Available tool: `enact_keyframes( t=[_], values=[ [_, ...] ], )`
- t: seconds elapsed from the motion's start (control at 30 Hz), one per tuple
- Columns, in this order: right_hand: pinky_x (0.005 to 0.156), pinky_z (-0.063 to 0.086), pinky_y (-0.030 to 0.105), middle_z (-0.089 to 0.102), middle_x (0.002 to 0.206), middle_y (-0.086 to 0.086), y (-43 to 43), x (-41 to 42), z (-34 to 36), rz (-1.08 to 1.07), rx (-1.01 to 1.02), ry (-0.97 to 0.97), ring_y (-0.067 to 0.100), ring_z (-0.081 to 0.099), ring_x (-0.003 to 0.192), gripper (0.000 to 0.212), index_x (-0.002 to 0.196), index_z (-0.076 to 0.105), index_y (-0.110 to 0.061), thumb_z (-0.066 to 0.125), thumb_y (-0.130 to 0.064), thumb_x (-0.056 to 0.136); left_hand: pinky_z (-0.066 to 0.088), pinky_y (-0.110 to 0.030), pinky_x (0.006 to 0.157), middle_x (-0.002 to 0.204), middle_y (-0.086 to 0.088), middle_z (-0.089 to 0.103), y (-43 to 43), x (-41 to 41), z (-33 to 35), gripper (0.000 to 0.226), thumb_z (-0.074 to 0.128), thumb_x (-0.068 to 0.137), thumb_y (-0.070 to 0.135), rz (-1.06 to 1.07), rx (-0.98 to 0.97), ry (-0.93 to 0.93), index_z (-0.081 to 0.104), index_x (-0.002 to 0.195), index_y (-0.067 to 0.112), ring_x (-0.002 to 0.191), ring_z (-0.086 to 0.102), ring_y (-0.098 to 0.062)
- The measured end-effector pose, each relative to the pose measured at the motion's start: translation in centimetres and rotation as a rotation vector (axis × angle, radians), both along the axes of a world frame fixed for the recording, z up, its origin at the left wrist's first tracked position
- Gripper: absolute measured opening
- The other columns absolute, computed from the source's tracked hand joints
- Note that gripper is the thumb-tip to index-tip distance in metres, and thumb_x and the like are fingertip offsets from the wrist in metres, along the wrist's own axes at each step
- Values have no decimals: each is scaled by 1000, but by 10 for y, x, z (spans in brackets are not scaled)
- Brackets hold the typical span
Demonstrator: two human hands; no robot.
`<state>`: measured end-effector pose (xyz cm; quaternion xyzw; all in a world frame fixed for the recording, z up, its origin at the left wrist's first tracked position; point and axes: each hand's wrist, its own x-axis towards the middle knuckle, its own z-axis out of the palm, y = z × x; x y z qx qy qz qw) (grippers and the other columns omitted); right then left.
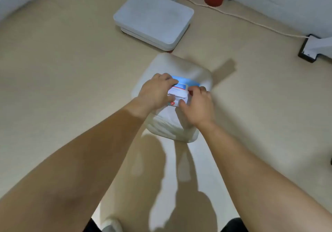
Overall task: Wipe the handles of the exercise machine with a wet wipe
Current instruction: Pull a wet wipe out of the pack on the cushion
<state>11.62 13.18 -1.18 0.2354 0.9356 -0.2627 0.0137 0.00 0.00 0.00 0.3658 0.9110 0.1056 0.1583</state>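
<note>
Early stage: wet wipe pack, mid white padded seat, gripped by left hand, pinched at flap by right hand; no wipe seen drawn; handles unseen, wiping judged undone

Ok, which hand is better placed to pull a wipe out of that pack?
Right, probably. The left hand grips the blue and white wet wipe pack, steadying it on the white padded block; the right hand pinches at the pack's right edge, freer to pull.
</note>
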Motion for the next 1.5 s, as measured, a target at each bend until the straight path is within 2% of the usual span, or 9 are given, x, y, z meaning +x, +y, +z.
enact_keyframes(
  t=[0.13, 0.3, 0.53, 0.67, 0.9, 1.0, 1.1, 1.3, 1.5],
  values=[
    [86, 42, 33, 64, 111, 4, 0, 3, -15, -86, -63, 158, 28, 54, 106, 36, 115, 62, -17, 64, -33, 83, 47, -40, 95, 124, -2, 61, -1, -19, 2, 63, 75, 77, 52, 28, 79, -143, 65, 134, 26, 114, 54, -28],
    [82, 50, 37, 63, 106, -3, 4, -1, -15, -134, -154, 140, 21, 59, 101, 36, 109, 62, -23, 71, -35, 76, 50, -32, 80, 93, 4, 72, 10, -40, 21, 30, 61, 95, 54, 176, 94, -260, 74, 112, 33, 87, 65, -22],
    [75, 50, 38, 58, 105, 4, 0, -2, -22, -63, -42, 126, 29, 58, 96, 38, 112, 53, -22, 72, -27, 80, 44, -41, 70, 118, -8, 54, 26, -34, 1, 24, 65, 91, 18, 359, 190, 142, 53, 111, 16, 101, 55, -31],
    [87, 48, 39, 56, 113, 8, -2, -2, -21, -49, -51, 141, 31, 55, 103, 43, 123, 57, -27, 70, -22, 83, 50, -40, 78, 114, -2, 60, 14, -19, -13, 20, 52, 95, 18, 183, 246, 58, 66, 109, 24, 105, 58, -28],
    [106, 37, 37, 39, 131, 3, -19, 4, -16, -93, -246, 150, 23, 38, 113, 62, 130, 59, -45, 55, -11, 78, 48, -32, 83, 116, 11, 59, 1, 2, -19, 50, 72, 72, 58, 225, 380, -111, 65, 112, 30, 108, 53, -14],
    [111, 31, 34, 35, 129, -2, -23, 0, -7, -137, -360, 120, 18, 33, 113, 67, 126, 59, -49, 49, -14, 71, 48, -31, 81, 111, 11, 63, -2, 3, -20, 39, 68, 76, 56, 225, 433, -126, 68, 105, 30, 103, 57, -14],
    [112, 35, 39, 38, 125, -6, -21, -7, -1, -232, -430, 126, 22, 40, 124, 58, 122, 64, -45, 49, -19, 72, 51, -32, 82, 106, 7, 68, -8, 3, -21, 15, 68, 89, 31, 288, 491, -134, 67, 102, 24, 98, 64, -17],
    [94, 46, 40, 55, 118, 1, -8, -32, 5, -130, -17, 185, 27, 55, 110, 27, 111, 70, -34, 61, -29, 87, 50, -25, 88, 114, 4, 71, -18, 5, -22, 21, 61, 90, 9, 414, 595, -219, 63, 110, 17, 103, 65, -17],
    [86, 46, 37, 61, 116, 1, 7, -53, 11, 216, 237, 20, 27, 53, 108, 28, 117, 71, -31, 60, -32, 93, 51, -25, 94, 118, 4, 70, -20, 11, -27, 21, 58, 95, 6, 434, 633, -251, 62, 109, 21, 106, 64, -16]
  ],
)
